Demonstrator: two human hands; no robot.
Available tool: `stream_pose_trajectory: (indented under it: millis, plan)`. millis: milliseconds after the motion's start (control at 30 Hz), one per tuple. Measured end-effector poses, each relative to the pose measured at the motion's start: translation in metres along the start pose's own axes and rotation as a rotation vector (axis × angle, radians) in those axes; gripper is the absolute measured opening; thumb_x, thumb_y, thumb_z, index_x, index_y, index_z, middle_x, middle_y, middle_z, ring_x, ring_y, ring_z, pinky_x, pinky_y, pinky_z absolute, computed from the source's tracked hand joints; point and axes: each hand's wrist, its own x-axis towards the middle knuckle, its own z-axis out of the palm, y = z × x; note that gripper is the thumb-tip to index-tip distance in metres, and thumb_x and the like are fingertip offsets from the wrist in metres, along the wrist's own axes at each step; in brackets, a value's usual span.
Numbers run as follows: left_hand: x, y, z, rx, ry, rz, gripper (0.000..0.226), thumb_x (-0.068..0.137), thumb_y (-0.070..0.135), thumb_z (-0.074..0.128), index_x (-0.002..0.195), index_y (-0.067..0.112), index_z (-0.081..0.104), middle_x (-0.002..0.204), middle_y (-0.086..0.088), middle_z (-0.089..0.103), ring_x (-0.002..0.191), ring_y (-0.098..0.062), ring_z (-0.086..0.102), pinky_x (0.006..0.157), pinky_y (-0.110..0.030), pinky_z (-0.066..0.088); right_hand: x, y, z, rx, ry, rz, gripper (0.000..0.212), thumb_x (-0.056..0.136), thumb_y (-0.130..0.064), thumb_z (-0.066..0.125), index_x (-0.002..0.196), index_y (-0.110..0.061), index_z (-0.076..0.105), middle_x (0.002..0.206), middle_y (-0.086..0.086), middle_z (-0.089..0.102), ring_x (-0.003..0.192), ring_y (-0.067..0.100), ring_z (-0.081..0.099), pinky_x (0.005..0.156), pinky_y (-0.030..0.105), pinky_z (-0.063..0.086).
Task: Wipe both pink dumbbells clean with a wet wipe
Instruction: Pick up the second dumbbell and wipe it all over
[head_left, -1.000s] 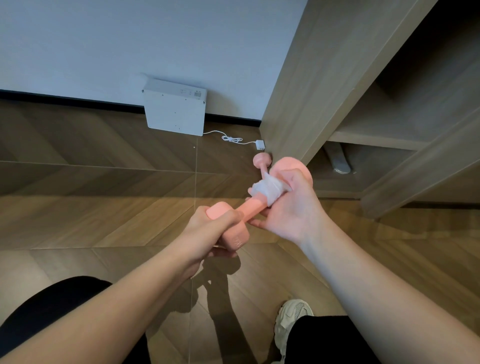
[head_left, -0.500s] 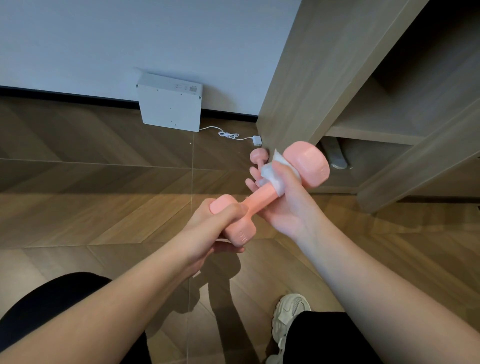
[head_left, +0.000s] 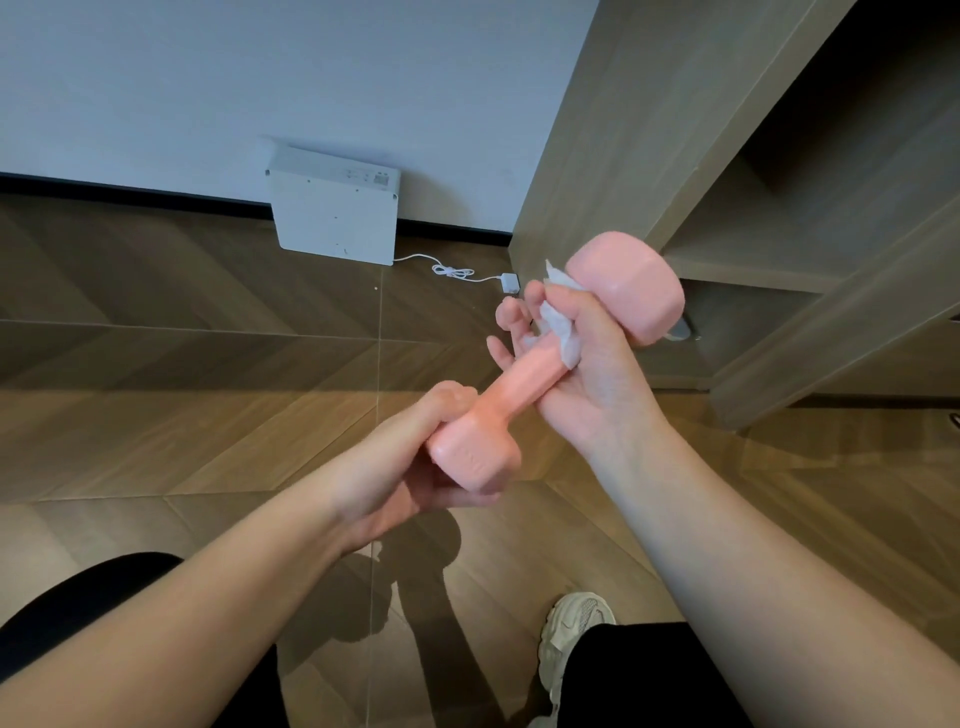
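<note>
Holding the pink dumbbell (head_left: 524, 382) up at centre frame, this person has it slanted from lower left to upper right above the wooden floor (head_left: 182, 364). The left hand (head_left: 410, 473) is curled round the near head, fingers wrapped underneath. The right hand (head_left: 589, 379) is clamped on the top of the handle with the wet wipe (head_left: 563, 335) bunched beneath the thumb, hard up against the far head.

And here's the worry: that far head has a sheen on it, which I read as wet, and a wet surface is a slippery one. If the right hand slides while the left loosens to turn the weight, the whole thing could drop, and there's a pale shoe (head_left: 571, 634) at the bottom of the frame, not far off the line of fall. The floor would likely take a dent too.

The far head also sits close to the wooden cabinet (head_left: 597, 156) on the right, so a big swing of the wrist could knock the edge. The wipe is crumpled small; it could slip free, or skip patches. The near head, covered by the left palm, may get missed altogether.

A speck of pink (head_left: 508, 313) shows behind the right fingers, perhaps the second dumbbell on the floor. I can't tell for sure.
</note>
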Motion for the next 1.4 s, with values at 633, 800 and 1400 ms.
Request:
stream_pose_trajectory:
  millis: [633, 800, 1400]
  plan:
    - [0.001, -0.008, 0.0, 0.263, 0.087, 0.39, 0.063, 0.074, 0.046, 0.07, 0.126, 0.015, 0.049, 0.112, -0.01, 0.061, 0.088, -0.015, 0.064, 0.069, -0.028, 0.054, 0.003, 0.001, -0.001, 0.124, 0.078, -0.004, 0.037, 0.084, -0.02, 0.059, 0.121, -0.022, 0.053, 0.113, 0.003, 0.057, 0.1, 0.02, 0.062, 0.076, 0.036, 0.052]
    - [-0.001, -0.009, -0.012, 1.054, 0.203, 1.026, 0.079, 0.066, 0.022, 0.087, 0.129, 0.023, 0.038, 0.125, 0.001, 0.049, 0.114, -0.015, 0.053, 0.087, -0.019, 0.047, 0.002, -0.008, -0.002, 0.159, 0.107, 0.017, 0.028, 0.081, -0.021, 0.062, 0.109, -0.021, 0.059, 0.112, -0.001, 0.061, 0.104, 0.017, 0.066, 0.073, 0.037, 0.053]
    - [-0.002, -0.004, 0.009, 0.007, -0.008, 0.19, 0.074, 0.079, 0.066, 0.057, 0.136, 0.02, 0.044, 0.111, -0.016, 0.063, 0.076, -0.026, 0.07, 0.061, -0.033, 0.058, -0.003, -0.015, -0.002, 0.174, 0.11, 0.036, 0.018, 0.084, -0.018, 0.056, 0.101, -0.017, 0.056, 0.112, 0.0, 0.057, 0.127, 0.022, 0.055, 0.076, 0.04, 0.049]
